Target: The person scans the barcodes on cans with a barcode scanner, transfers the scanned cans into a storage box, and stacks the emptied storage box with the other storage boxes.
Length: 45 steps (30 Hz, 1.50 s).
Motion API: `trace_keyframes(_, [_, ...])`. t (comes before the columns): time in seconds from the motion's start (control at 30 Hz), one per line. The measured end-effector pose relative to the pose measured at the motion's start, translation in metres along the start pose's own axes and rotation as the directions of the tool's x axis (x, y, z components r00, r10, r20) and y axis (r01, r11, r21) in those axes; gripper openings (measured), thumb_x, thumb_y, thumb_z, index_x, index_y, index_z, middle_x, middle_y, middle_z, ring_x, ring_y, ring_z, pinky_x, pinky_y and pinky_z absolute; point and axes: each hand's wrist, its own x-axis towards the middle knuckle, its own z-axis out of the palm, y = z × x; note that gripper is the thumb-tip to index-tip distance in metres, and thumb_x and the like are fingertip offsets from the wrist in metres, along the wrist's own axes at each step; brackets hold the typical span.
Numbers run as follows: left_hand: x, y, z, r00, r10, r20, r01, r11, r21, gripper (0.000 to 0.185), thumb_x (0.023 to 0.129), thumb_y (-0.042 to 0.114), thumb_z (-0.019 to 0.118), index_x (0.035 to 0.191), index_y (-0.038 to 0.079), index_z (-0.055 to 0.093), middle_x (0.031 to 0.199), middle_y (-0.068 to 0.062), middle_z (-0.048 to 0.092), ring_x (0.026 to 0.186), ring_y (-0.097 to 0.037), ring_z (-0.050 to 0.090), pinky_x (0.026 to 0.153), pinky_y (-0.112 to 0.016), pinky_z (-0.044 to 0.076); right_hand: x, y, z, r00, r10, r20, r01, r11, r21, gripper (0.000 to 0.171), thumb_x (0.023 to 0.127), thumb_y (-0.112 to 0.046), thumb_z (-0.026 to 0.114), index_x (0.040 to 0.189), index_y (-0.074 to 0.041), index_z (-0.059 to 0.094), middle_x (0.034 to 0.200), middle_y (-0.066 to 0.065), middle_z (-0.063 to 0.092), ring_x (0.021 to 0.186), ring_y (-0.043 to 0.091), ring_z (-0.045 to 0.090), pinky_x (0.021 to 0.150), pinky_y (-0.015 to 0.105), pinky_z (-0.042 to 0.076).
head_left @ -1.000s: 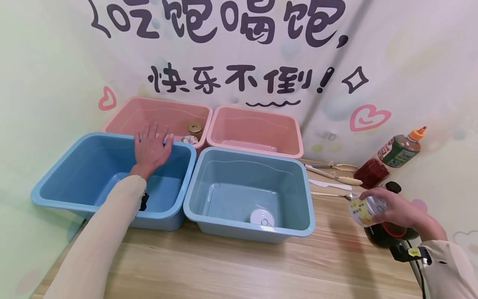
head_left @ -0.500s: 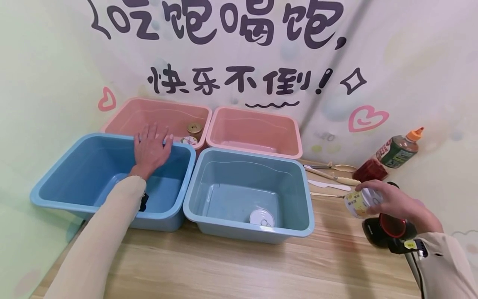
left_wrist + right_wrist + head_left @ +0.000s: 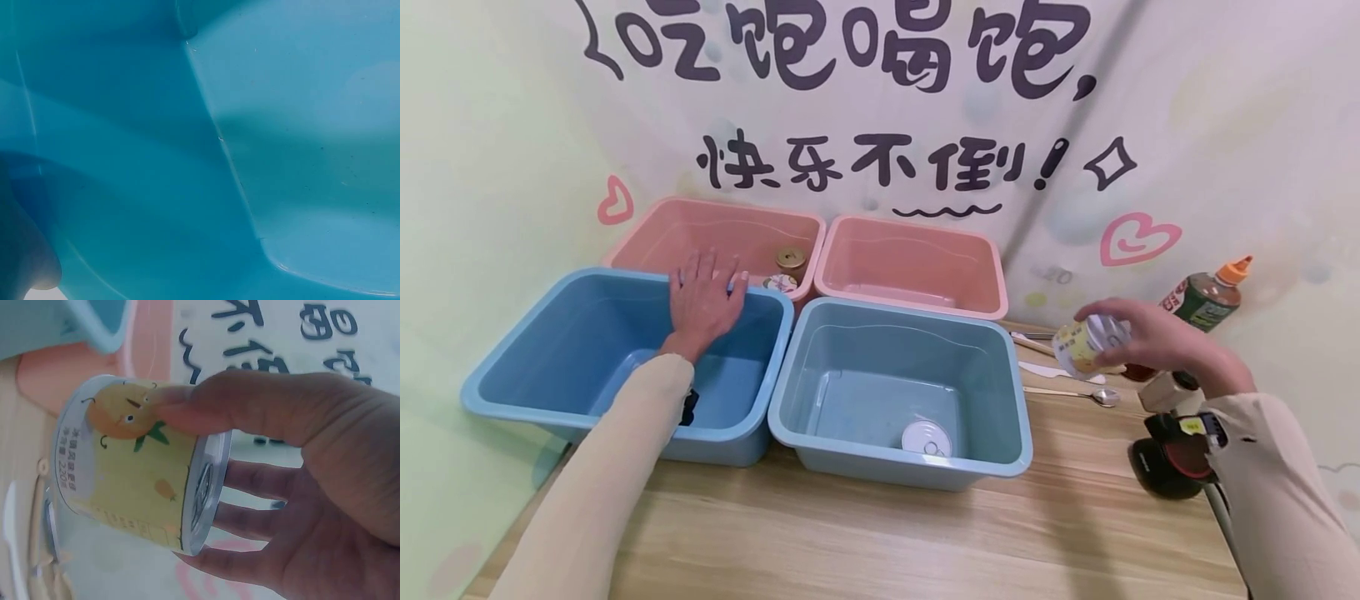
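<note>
My left hand (image 3: 703,300) lies with straight fingers over the far rim of the left blue bin (image 3: 568,417), palm down. In the left wrist view a fingertip (image 3: 37,262) shows at the lower left corner, against the bin's blue wall. My right hand (image 3: 1168,337) grips a small tin can (image 3: 1078,346) with a yellow label, in the air at the right. The right wrist view shows the can (image 3: 131,469) tipped on its side, its pull-tab end toward my palm. The thumb (image 3: 231,403) presses the label; the other fingers reach behind.
The right blue bin (image 3: 868,471) holds one can (image 3: 927,437). Behind stand two pink bins; the left one (image 3: 741,208) contains a gold-topped can (image 3: 791,257) and a round lid (image 3: 780,282). A white knife (image 3: 1045,371), a spoon (image 3: 1103,397), a sauce bottle (image 3: 1213,296) and a black object (image 3: 1157,471) are at right.
My right hand has lifted the yellow-labelled can and carried it up and to the left, from beside the black object to above the utensils. The left hand has stayed put.
</note>
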Motion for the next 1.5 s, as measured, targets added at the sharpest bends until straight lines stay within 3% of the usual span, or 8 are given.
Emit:
trace_keyframes(0.27, [-0.001, 0.0, -0.001, 1.0, -0.01, -0.002, 0.01, 1.0, 0.001, 0.062, 0.105, 0.047, 0.031, 0.157, 0.013, 0.031, 0.166, -0.021, 0.015, 0.154, -0.043, 0.007, 0.121, -0.066, 0.001, 0.05, -0.039, -0.013, 0.999, -0.029, 0.018, 0.029, 1.0, 0.005, 0.059, 0.079, -0.017, 0.084, 0.132, -0.01, 0.06, 0.126, 0.021, 0.062, 0.105, 0.036, 0.06, 0.082, 0.048, 0.059])
trace_keyframes(0.43, [0.0, -0.001, 0.0, 1.0, -0.009, -0.008, 0.009, 1.0, -0.002, 0.062, 0.105, 0.047, 0.032, 0.156, 0.013, 0.032, 0.166, -0.021, 0.016, 0.154, -0.043, 0.008, 0.121, -0.066, 0.002, 0.084, -0.059, -0.015, 0.999, -0.034, 0.004, 0.034, 0.999, 0.008, 0.053, 0.079, -0.011, 0.082, 0.129, -0.007, 0.063, 0.12, 0.022, 0.064, 0.102, 0.037, 0.06, 0.08, 0.047, 0.058])
trace_keyframes(0.77, [0.001, 0.0, 0.0, 1.0, -0.009, -0.018, 0.009, 1.0, 0.002, 0.061, 0.105, 0.047, 0.032, 0.156, 0.013, 0.034, 0.166, -0.021, 0.018, 0.154, -0.043, 0.01, 0.121, -0.067, 0.003, 0.152, -0.084, 0.0, 0.998, -0.033, 0.06, 0.032, 0.999, 0.028, 0.052, 0.08, -0.016, 0.08, 0.129, -0.007, 0.063, 0.12, 0.021, 0.065, 0.103, 0.035, 0.06, 0.083, 0.044, 0.057])
trace_keyframes(1.03, [0.001, -0.002, 0.0, 1.0, -0.015, -0.023, 0.016, 1.0, 0.02, 0.061, 0.105, 0.047, 0.033, 0.156, 0.014, 0.034, 0.166, -0.02, 0.019, 0.153, -0.043, 0.013, 0.121, -0.066, 0.006, 0.195, -0.101, 0.017, 0.992, 0.044, 0.119, -0.049, 0.998, 0.037, 0.051, 0.085, -0.022, 0.077, 0.131, -0.008, 0.061, 0.125, 0.022, 0.062, 0.106, 0.035, 0.063, 0.087, 0.043, 0.059])
trace_keyframes(1.3, [0.0, -0.003, -0.002, 1.0, -0.024, -0.003, 0.025, 0.999, 0.025, 0.061, 0.105, 0.048, 0.031, 0.157, 0.014, 0.032, 0.167, -0.019, 0.016, 0.154, -0.042, 0.009, 0.122, -0.066, 0.001, 0.216, -0.118, 0.033, 0.98, 0.132, 0.148, -0.147, 0.985, 0.092, 0.05, 0.088, -0.028, 0.075, 0.131, -0.01, 0.059, 0.124, 0.018, 0.059, 0.101, 0.029, 0.062, 0.075, 0.036, 0.061])
trace_keyframes(1.5, [0.0, -0.003, 0.0, 1.0, -0.018, -0.01, 0.018, 1.0, 0.02, 0.061, 0.105, 0.047, 0.033, 0.156, 0.015, 0.033, 0.167, -0.019, 0.017, 0.154, -0.042, 0.011, 0.121, -0.066, 0.002, 0.228, -0.115, 0.055, 0.963, 0.212, 0.167, -0.239, 0.957, 0.166, 0.042, 0.082, -0.034, 0.08, 0.116, -0.014, 0.066, 0.113, 0.013, 0.063, 0.097, 0.028, 0.062, 0.074, 0.044, 0.062])
